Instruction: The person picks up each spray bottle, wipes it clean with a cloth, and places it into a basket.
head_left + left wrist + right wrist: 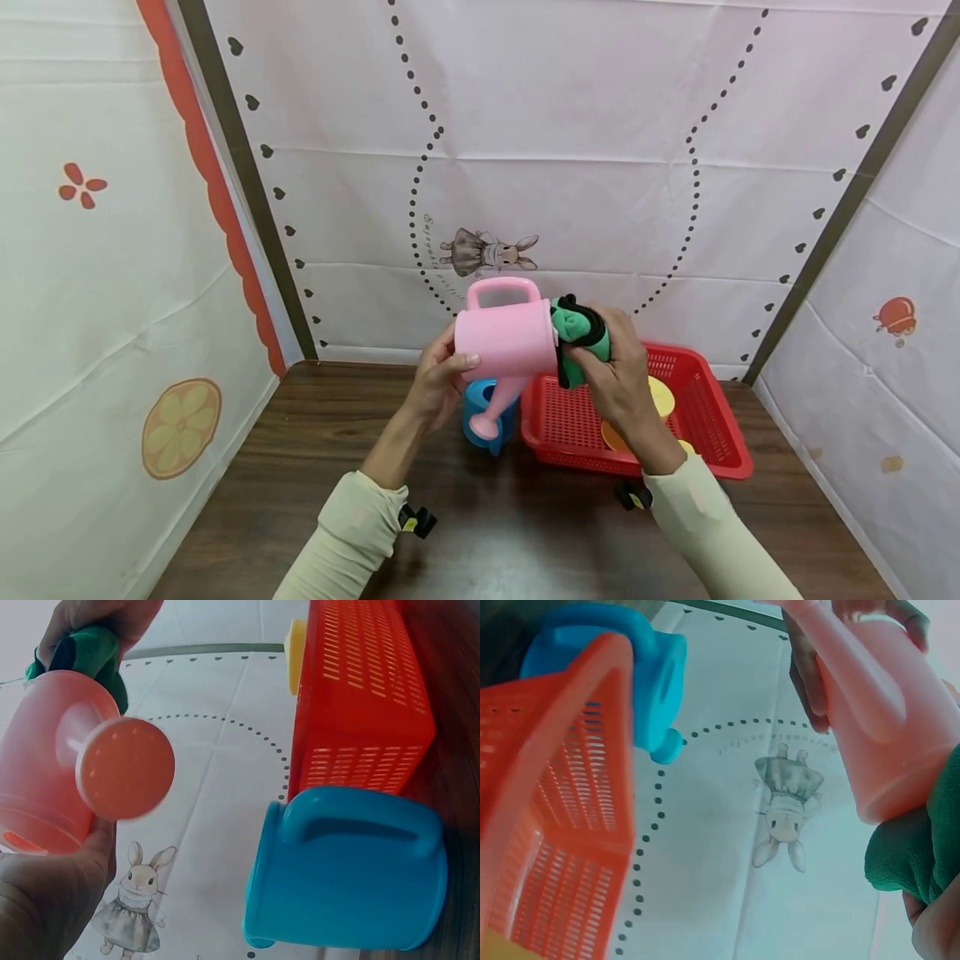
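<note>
A pink toy watering can (504, 340) is held up above the table, tipped on its side with its handle upward and its spout pointing down. My left hand (441, 375) grips its base end, thumb across the side. In my right hand (617, 371) is a bunched green cloth with black edging (576, 333), pressed against the can's mouth at the right. The right wrist view shows the cloth (907, 851) right at the can's rim. Below the can, partly hidden by its spout, stands a blue watering can (480, 408).
A red perforated basket (705, 400) stands on the right of the brown wooden table (337, 467), with yellow and orange things (660, 396) inside, partly hidden by my right arm. White patterned sheets (570, 108) hang behind and at both sides.
</note>
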Action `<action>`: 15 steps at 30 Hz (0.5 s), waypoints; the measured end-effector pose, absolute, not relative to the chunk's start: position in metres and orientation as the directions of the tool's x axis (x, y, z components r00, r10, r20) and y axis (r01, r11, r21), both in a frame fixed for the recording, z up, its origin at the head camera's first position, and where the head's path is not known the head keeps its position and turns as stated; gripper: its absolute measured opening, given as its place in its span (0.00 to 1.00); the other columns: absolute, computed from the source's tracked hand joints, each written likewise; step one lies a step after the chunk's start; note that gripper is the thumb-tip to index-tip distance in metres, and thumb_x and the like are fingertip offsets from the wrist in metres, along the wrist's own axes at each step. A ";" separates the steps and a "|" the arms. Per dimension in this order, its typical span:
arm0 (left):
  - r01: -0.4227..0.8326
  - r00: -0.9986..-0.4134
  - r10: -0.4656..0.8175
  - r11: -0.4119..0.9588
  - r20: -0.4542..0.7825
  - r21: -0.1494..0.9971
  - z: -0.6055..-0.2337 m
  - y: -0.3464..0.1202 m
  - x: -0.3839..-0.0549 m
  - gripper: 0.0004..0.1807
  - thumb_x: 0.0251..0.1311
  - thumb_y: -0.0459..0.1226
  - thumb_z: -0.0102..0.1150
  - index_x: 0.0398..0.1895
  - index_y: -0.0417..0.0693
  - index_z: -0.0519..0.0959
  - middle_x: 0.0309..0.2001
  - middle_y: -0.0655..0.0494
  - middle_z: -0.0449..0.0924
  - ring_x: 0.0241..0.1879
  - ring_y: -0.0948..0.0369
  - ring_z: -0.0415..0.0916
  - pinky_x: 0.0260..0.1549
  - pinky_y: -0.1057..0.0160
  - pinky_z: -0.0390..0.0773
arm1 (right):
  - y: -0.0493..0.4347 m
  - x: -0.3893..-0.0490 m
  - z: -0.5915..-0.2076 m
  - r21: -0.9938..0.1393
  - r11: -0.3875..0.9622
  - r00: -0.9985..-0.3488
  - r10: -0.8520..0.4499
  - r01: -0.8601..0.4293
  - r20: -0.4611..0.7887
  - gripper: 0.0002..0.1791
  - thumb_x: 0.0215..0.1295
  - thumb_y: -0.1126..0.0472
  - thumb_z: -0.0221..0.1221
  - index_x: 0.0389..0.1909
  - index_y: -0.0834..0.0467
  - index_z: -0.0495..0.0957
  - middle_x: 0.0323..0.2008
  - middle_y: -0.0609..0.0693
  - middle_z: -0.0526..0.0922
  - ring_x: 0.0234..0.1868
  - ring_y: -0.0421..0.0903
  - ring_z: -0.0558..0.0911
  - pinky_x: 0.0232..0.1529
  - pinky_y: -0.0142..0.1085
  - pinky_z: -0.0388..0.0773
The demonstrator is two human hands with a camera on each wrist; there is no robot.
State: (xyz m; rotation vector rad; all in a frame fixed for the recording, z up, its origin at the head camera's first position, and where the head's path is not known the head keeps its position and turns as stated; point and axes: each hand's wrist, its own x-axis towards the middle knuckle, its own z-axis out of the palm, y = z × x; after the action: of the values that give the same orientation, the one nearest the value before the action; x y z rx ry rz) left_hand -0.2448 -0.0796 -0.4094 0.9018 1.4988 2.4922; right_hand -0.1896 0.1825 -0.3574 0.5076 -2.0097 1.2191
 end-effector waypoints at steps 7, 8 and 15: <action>0.207 -0.786 0.412 -0.528 0.461 0.823 -0.411 -0.077 -0.240 0.33 0.67 0.33 0.54 0.78 0.47 0.71 0.57 0.57 0.82 0.54 0.62 0.81 0.56 0.66 0.90 | 0.186 -0.195 -0.347 -0.599 0.465 -0.651 0.061 -0.652 0.757 0.25 0.71 0.67 0.68 0.68 0.62 0.84 0.63 0.62 0.85 0.59 0.39 0.77 0.57 0.28 0.76; 0.202 -0.778 0.423 -0.532 0.465 0.822 -0.411 -0.077 -0.239 0.32 0.67 0.32 0.53 0.76 0.49 0.72 0.57 0.57 0.82 0.54 0.62 0.81 0.56 0.67 0.89 | 0.186 -0.196 -0.347 -0.600 0.464 -0.651 0.062 -0.652 0.756 0.25 0.71 0.66 0.68 0.68 0.62 0.84 0.64 0.62 0.85 0.59 0.39 0.77 0.57 0.28 0.76; 0.150 -0.724 0.495 -0.568 0.482 0.809 -0.411 -0.081 -0.234 0.34 0.63 0.31 0.50 0.75 0.56 0.73 0.59 0.58 0.82 0.56 0.61 0.80 0.60 0.66 0.88 | 0.188 -0.198 -0.346 -0.597 0.476 -0.650 0.066 -0.646 0.757 0.26 0.71 0.66 0.69 0.69 0.62 0.84 0.64 0.62 0.85 0.60 0.39 0.77 0.58 0.30 0.75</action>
State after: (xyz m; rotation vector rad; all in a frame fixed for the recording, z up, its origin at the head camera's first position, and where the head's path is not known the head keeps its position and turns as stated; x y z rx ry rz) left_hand -0.2343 -0.0807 -0.4113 1.0494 1.3322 2.3878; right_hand -0.1982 0.1880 -0.3457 0.4801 -1.9807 1.2199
